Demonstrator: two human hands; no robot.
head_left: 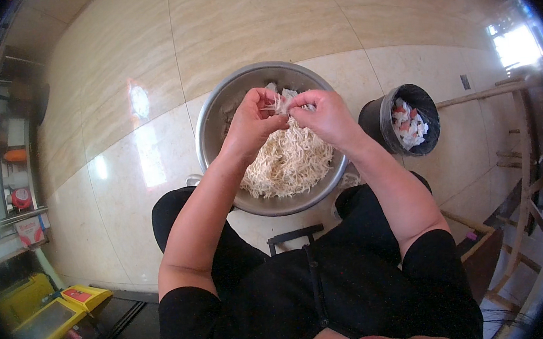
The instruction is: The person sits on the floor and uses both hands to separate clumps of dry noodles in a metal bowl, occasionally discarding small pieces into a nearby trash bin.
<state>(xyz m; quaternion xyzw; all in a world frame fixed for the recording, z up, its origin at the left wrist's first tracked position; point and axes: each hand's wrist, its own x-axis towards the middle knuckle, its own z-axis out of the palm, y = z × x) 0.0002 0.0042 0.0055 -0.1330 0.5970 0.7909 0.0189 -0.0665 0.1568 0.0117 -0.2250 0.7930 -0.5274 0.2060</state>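
Note:
A wide steel basin [205,122] stands on the floor between my legs, with a heap of thin pale shreds [294,164] filling its near part. Whitish translucent pieces [289,93] lie toward its far side, partly behind my hands. Above the heap, my left hand [253,121] and my right hand [326,116] meet, both pinching a small tuft of pale fibrous shreds [280,105] between their fingertips. What food the shreds are, I cannot tell.
Right of the basin is a black bucket [373,118] with crumpled white and reddish scraps in it. A wooden frame [526,147] stands at the far right. To the left are shelves [22,217] and a yellow-edged case [58,315]. Pale tiles [141,232] cover the floor.

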